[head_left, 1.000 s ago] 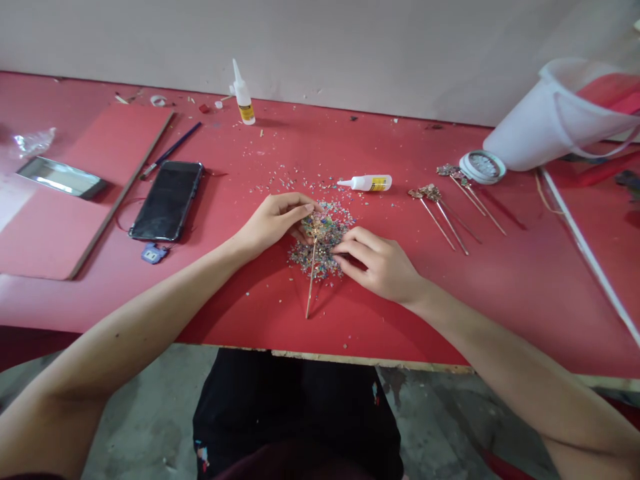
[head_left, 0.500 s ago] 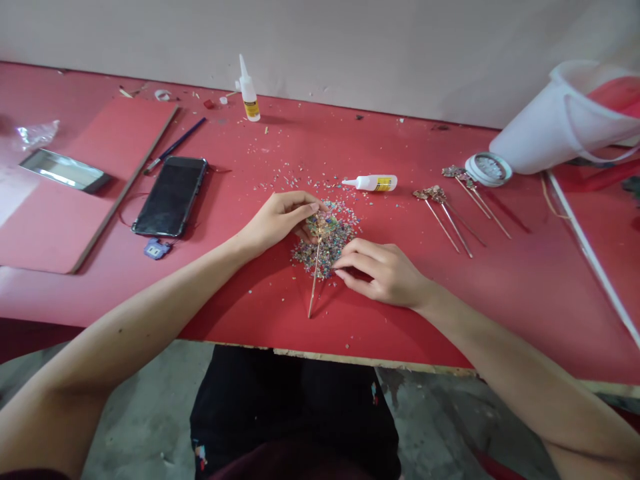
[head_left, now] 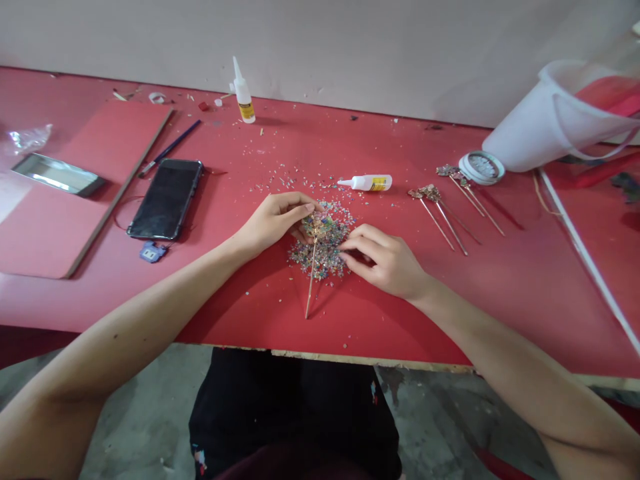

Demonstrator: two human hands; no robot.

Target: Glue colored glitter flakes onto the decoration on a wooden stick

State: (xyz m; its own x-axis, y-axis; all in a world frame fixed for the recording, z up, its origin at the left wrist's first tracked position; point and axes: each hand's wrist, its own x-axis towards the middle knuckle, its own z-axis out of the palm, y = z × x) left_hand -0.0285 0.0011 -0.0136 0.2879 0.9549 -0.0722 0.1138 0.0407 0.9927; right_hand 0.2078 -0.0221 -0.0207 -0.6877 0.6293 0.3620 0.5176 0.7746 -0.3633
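Observation:
My left hand (head_left: 277, 221) is closed on the decorated head of a hairpin (head_left: 311, 283), a gold-coloured stick whose bare shaft slants down toward me. The head carries green and glittering bits, and my fingers partly cover it. Under and around it spreads a pile of small multicoloured chips (head_left: 327, 265) on the red table. At the right edge of that pile, my right hand (head_left: 385, 260) has its thumb and fingertips drawn nearly together. Anything between those tips is too small to make out.
A glue bottle (head_left: 373, 183) lies behind the pile; another glue bottle (head_left: 244, 97) stands upright farther back. Several finished-looking hairpins (head_left: 440, 210) lie at the right, near a round lid (head_left: 481, 167) and a tipped white bucket (head_left: 523, 127). A phone (head_left: 167, 199), paintbrush (head_left: 170, 148) and board (head_left: 55, 233) occupy the left.
My right hand has lifted slightly at the pile's right edge, and its fingertips have drawn closer together. My left hand keeps its hold on the hairpin; the whole view has shifted slightly.

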